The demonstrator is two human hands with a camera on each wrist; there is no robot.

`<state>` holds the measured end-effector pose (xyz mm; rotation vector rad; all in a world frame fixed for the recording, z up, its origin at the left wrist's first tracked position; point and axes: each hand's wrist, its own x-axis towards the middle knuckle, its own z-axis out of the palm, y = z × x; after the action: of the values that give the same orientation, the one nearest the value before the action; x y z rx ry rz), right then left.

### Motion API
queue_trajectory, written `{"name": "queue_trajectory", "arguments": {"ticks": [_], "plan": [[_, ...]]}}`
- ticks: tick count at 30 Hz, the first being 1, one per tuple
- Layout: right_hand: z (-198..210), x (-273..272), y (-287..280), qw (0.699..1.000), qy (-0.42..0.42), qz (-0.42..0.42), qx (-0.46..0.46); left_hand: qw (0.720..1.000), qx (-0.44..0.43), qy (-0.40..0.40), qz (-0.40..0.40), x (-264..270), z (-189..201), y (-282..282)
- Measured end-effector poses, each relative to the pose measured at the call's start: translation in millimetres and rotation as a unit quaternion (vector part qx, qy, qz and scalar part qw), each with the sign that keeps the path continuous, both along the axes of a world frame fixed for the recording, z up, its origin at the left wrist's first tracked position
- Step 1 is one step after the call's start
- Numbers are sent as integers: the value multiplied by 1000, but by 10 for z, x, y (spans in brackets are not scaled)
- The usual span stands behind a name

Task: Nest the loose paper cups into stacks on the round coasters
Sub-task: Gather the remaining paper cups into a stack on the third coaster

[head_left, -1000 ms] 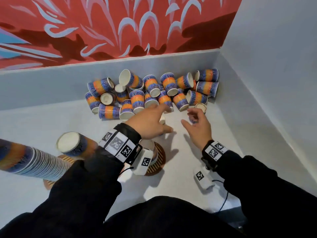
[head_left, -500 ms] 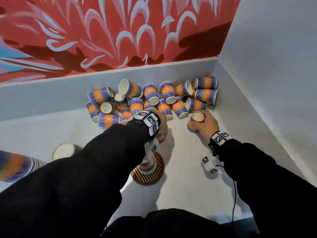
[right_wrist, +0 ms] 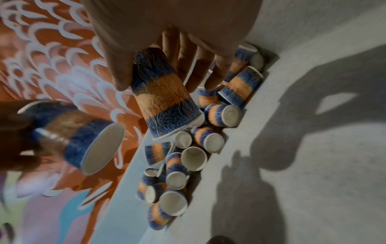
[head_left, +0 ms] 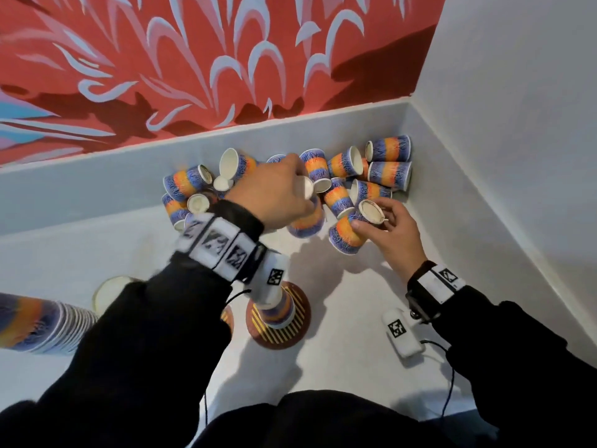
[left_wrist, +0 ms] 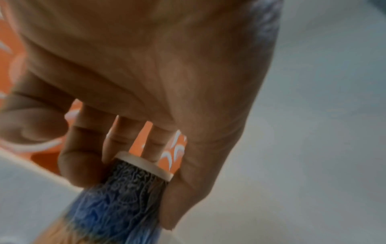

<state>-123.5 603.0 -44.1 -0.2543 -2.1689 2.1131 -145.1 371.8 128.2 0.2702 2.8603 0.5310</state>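
Several blue-and-orange paper cups (head_left: 389, 174) lie in a heap in the back corner of the grey table. My left hand (head_left: 300, 189) hangs over the heap and grips one cup (head_left: 307, 221) by its base, mouth down; the left wrist view shows fingers and thumb around that cup (left_wrist: 125, 198). My right hand (head_left: 371, 218) pinches a second cup (head_left: 347, 236) near its base, tilted, mouth toward me; it also shows in the right wrist view (right_wrist: 165, 99). A short cup stack (head_left: 277, 310) stands on a round striped coaster (head_left: 281, 334) beneath my left wrist.
A long nested stack (head_left: 35, 328) reaches in from the left edge, with another stack's white top (head_left: 108, 291) beside it. White walls (head_left: 504, 156) close the corner at back and right. A small white tagged box (head_left: 402, 334) lies on a cable below my right wrist.
Both hands went into the heap and each came up with one cup. The left hand has risen and moved right; the right hand has drawn its cup toward me.
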Motion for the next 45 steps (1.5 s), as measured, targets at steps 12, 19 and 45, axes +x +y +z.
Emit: {"name": "queue_trajectory", "arguments": {"ticks": [12, 19, 45], "plan": [[918, 314, -668, 987, 130, 57, -76, 995, -57, -82, 2, 939, -199, -717], [946, 601, -936, 961, 149, 217, 87, 1000, 15, 13, -12, 1134, 148, -1082], [2045, -626, -1577, 921, 67, 164, 348, 999, 3, 45, -22, -419, 1429, -1872]]}}
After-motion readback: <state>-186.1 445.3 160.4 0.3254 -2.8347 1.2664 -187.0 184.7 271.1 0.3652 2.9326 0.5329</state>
